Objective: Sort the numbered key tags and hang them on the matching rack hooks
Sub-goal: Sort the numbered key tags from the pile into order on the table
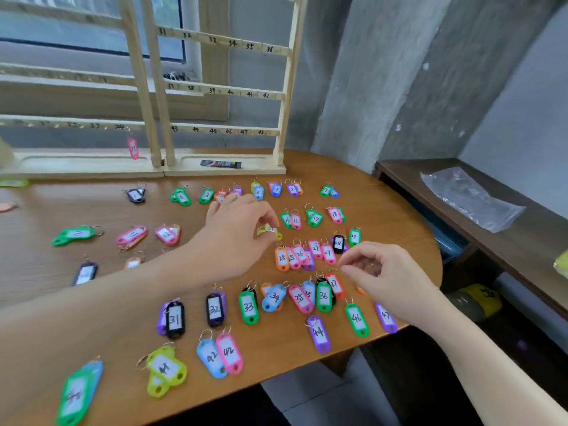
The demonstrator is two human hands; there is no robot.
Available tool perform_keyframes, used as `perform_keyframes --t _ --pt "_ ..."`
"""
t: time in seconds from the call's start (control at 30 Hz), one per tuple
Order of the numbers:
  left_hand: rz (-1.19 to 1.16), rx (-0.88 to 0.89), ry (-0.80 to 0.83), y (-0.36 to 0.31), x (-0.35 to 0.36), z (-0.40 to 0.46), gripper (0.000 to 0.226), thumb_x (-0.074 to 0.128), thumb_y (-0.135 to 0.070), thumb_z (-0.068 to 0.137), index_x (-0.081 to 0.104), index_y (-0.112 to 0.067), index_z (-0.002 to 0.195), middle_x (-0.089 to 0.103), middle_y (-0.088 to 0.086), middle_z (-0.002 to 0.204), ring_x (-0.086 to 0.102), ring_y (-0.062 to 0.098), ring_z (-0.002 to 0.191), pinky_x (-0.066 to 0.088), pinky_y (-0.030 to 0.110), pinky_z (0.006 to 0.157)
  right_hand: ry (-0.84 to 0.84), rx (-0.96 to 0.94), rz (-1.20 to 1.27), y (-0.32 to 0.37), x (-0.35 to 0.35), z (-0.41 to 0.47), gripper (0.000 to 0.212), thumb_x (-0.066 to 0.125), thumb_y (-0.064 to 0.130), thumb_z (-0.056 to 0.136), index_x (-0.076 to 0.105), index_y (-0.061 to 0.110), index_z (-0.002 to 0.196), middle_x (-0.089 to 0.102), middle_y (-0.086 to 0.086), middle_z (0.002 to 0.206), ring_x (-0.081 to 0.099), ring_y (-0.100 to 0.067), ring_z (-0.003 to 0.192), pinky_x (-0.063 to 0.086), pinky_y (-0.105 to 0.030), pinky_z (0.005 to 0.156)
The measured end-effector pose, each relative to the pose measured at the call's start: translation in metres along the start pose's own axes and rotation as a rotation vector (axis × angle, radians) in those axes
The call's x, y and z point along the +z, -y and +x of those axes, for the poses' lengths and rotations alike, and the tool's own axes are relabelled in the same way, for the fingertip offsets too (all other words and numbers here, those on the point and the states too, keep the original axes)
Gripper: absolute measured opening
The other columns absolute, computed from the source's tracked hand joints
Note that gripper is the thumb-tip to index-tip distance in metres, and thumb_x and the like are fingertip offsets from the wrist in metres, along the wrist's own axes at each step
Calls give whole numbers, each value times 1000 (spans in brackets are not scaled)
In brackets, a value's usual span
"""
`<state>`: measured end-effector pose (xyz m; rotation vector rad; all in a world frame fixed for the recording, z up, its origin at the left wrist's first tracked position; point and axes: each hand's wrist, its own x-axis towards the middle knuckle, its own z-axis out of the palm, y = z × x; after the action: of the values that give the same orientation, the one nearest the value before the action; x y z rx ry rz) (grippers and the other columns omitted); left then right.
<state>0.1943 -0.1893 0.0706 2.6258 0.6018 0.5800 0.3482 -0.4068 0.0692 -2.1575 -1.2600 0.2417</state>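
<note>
Nearest on the wooden table [399,192] lie green tags, yellow ones marked 41 [166,368], and a blue-and-pink pair marked 42 [219,355]. Beyond them run rows numbered in the thirties and forties. The right hand [384,275] hovers over the row of twenties tags [302,255], fingers curled; whether it holds anything cannot be told. The left hand [241,232] pinches a yellow tag [270,231] mid-table. Farther back stand low-numbered tags, then two wooden racks [226,87]; a pink tag [133,148] hangs on the left one. A plastic bag [470,198] lies on the side shelf [522,238].

Grey concrete walls [384,87], a window [92,32] behind, and a dark side bench [479,192] at right.
</note>
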Motion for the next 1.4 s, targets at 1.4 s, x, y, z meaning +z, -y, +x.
perform_keyframes --t 1.4 --pt "302 -824 -436 357 -147 -131 32 62 -53 90 70 -41 118 47 -5 108 37 23 111 25 40 94 278 -752 -397 347 362 270 28 53 32 103 74 21 116 65 3 114 59 -21 109 51 -41 92"
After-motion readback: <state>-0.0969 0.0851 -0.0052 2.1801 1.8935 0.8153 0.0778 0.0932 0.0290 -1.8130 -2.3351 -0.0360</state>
